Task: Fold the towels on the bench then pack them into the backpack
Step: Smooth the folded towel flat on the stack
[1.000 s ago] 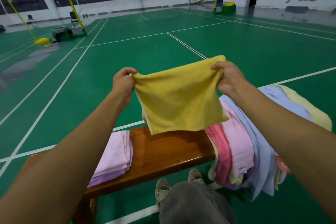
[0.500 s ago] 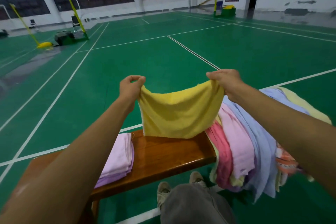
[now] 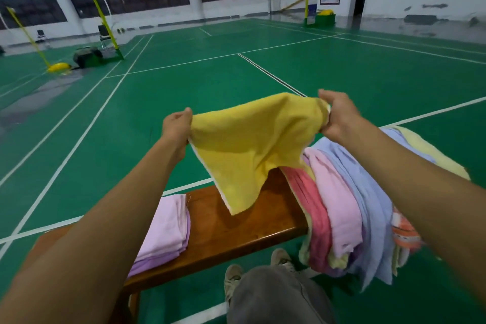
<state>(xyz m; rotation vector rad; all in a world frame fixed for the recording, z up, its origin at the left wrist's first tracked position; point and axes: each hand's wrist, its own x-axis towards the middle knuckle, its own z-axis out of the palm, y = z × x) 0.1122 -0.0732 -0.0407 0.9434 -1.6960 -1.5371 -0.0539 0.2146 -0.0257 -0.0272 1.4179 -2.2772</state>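
I hold a yellow towel [image 3: 252,150] stretched in the air above the wooden bench [image 3: 236,234]. My left hand [image 3: 176,126] pinches its left top corner and my right hand [image 3: 339,116] grips its right top corner. The towel hangs down to a point just over the bench top. A folded lilac towel [image 3: 165,231] lies on the bench to the left. A heap of unfolded towels [image 3: 349,208], red, pink, light blue and pale yellow, drapes over the bench's right end. No backpack is in view.
My knee in grey trousers [image 3: 278,297] and two shoes [image 3: 234,276] are in front of the bench. Green court floor with white lines lies all around. Yellow net posts [image 3: 105,23] and a dark bag [image 3: 86,55] stand far off at the left.
The yellow towel dipped toward the bench, then came up again; its top edge now billows up and the lower edge hangs to a point. Both hands kept their corners.
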